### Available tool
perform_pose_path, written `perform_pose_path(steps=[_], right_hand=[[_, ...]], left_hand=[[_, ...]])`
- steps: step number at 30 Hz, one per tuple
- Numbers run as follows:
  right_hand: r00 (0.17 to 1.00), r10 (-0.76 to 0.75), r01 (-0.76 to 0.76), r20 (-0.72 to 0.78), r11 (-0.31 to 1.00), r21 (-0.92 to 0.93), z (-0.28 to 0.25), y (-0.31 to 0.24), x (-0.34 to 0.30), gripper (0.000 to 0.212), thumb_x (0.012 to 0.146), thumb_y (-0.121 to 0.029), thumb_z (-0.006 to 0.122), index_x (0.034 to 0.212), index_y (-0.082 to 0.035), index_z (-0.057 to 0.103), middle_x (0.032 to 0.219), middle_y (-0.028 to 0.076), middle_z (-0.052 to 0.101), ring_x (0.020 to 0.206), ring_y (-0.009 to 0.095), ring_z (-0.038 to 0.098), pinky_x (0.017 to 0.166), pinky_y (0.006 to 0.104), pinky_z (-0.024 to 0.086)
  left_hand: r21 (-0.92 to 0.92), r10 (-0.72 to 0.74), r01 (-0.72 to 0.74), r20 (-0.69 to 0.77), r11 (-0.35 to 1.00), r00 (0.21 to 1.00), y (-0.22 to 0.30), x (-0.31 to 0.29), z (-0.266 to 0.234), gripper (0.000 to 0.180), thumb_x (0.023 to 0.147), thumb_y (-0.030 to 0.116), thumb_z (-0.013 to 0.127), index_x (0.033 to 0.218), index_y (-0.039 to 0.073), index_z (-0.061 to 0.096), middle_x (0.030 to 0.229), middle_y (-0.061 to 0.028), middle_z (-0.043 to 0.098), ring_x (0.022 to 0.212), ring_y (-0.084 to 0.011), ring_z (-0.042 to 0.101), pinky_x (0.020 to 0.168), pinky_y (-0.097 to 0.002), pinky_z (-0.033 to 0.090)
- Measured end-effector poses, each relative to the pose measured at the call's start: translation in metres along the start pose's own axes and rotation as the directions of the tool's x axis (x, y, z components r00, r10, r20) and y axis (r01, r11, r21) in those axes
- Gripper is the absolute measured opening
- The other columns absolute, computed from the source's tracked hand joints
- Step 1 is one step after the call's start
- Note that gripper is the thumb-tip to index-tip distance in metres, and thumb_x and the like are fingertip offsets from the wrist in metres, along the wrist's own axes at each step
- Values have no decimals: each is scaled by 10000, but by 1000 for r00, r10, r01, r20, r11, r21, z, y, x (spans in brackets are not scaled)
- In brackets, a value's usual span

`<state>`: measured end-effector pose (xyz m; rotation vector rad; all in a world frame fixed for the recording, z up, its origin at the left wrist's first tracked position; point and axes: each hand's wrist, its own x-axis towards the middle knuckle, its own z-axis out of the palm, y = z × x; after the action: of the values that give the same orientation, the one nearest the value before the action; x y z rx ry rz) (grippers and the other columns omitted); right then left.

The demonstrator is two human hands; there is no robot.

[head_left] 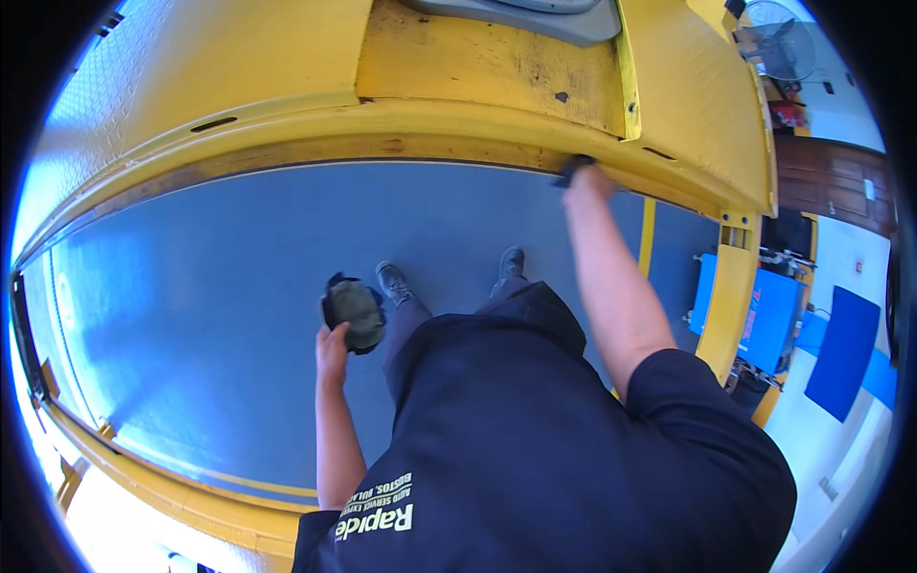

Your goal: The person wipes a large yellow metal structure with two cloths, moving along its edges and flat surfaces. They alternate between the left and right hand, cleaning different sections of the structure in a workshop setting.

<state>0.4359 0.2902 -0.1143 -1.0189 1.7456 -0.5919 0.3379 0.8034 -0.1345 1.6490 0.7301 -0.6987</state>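
My left hand (331, 351) is closed on the near edge of a rounded, crumpled cloth (357, 313), grey-green in the middle with a dark rim, held out over the blue floor. It looks like a rag or a soft cap; I cannot tell which. At the end of my outstretched arm, my right hand (590, 181) is at the lower edge of the yellow metal beam (458, 122). A dark cloth (573, 170) shows at its fingers, against or very near the beam. The fingertips are hidden there.
A yellow platform with scuffed, worn paint (497, 67) lies ahead, with a grey plastic part (573, 24) on it. To the right stand a yellow post (731, 296), a blue cabinet (769, 320) and a fan (778, 48). Another yellow beam (181, 487) runs at the lower left.
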Motion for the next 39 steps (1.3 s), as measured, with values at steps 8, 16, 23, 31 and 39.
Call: perform_pose_path(steps=[8,16,23,31,39], right_hand=[[998,63,-62,15,994,-86,164,88,-200,442,1016,-275,468,1345,19,452,1267,168,642,1083,283,646,896,398,521],[510,215,-87,833,976,-198,147,125,-260,320,1026,-201,414,1236,-12,566,1157,153,634,1003,234,607,820,399,501],[-349,297,-27,889,945,-326,3,36,-211,314,982,-310,622,1197,-81,617,1112,71,700,982,185,665,918,369,504],[-88,-119,-709,989,705,22,-176,-32,49,582,1031,-497,505,1351,-16,573,1299,193,653,1190,300,652,1054,453,505],[103,-245,-770,964,594,233,-207,-9,77,647,1041,-565,411,1418,-54,537,1416,152,588,1307,305,561,1142,479,400]], left_hand=[[-452,25,-71,-108,889,994,-38,28,-41,380,931,117,586,1273,-48,584,1190,-120,655,1077,-228,629,949,-351,477],[-247,30,-40,-45,968,999,-37,15,-11,378,927,127,585,1267,-38,601,1193,-104,656,1096,-216,614,961,-346,469],[-86,169,-171,-33,981,985,17,0,57,332,918,136,614,1199,-39,627,1125,-112,680,1033,-206,646,936,-347,487],[191,104,-130,140,973,985,35,-25,201,338,890,175,682,1129,-48,597,1071,-114,660,992,-202,644,870,-336,513],[411,110,-299,423,861,899,108,-18,250,347,893,169,676,1140,-58,587,1085,-125,663,966,-209,657,857,-335,518]])
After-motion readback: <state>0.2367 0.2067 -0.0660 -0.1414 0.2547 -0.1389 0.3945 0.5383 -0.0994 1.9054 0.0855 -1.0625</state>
